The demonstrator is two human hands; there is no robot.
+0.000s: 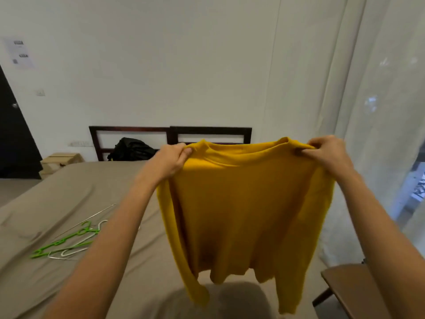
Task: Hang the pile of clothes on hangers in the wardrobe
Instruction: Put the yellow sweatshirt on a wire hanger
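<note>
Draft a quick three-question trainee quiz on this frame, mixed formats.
1. True or false: the mustard-yellow long-sleeved knit sweater is already on a hanger.
2. The left hand and right hand pinch the sweater at its: A) hem, B) shoulders, C) cuffs?
3. Fill in: the green plastic hangers lie on the ___.
Key: 1 false, it hangs from the hands alone. 2 B. 3 bed, meaning the taupe-sheeted bed.
</note>
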